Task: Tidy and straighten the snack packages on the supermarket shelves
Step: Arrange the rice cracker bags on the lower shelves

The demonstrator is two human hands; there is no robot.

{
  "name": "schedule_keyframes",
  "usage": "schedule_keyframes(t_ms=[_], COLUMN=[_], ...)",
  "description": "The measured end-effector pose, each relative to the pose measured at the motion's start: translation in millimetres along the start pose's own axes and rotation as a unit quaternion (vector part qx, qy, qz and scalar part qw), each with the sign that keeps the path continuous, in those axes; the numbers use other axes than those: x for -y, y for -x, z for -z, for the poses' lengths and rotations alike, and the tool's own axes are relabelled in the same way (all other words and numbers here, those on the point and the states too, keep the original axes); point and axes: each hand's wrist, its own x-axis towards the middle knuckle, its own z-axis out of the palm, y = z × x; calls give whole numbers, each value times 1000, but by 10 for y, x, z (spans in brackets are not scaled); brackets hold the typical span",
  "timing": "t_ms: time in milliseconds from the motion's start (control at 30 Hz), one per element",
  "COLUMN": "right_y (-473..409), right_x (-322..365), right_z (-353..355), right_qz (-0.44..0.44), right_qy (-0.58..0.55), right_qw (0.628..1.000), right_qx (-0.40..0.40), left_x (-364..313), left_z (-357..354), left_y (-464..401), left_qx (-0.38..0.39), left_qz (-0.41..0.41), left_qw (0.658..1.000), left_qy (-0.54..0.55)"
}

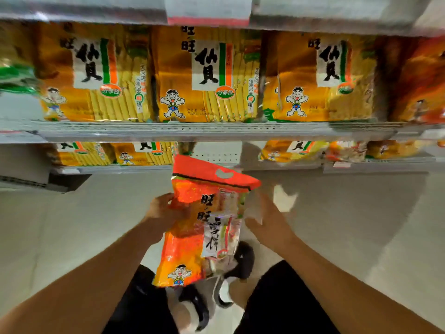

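Both bare hands, left hand (161,209) and right hand (267,216), clasp the orange-red plastic snack bag (202,227) by its sides, upright, below the grey metal shelf (192,131), probably for squaring into a row.

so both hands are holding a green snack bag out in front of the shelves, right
Not quite: the snack bag is orange and red, not green. The head view shows the left hand and right hand holding it in front of the shelves.
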Motion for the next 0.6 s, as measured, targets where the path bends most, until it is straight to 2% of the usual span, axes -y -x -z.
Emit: schedule_keyframes(t_ms=[100,200,267,367,433,533,600], right_y=[769,1422,1780,2249,2525,2884,3124], right_x=[-43,87,153,287,320,313,279], right_z=[153,399,580,816,881,876,858], right_qz=[-138,-199,-180,-150,-137,-135,-132], right_qy=[-56,-180,-288,-364,-373,-401,-445], right_qw=[986,963,940,918,916,899,872], right_qx=[77,21,-39,-35,-50,-117,-157], left_x=[-323,-739,-962,-1149,-1193,-1136,-1074], left_z=[98,166,229,313,303,166,19], left_y=[701,1357,1730,2166,2407,2644,2791], left_qx=[22,80,152,226,203,167,191], left_qz=[7,0,-15,-65,-95,-118,-110], left_qw=[1000,997,988,971,974,978,975], left_qy=[-6,10,11,30,34,35,2])
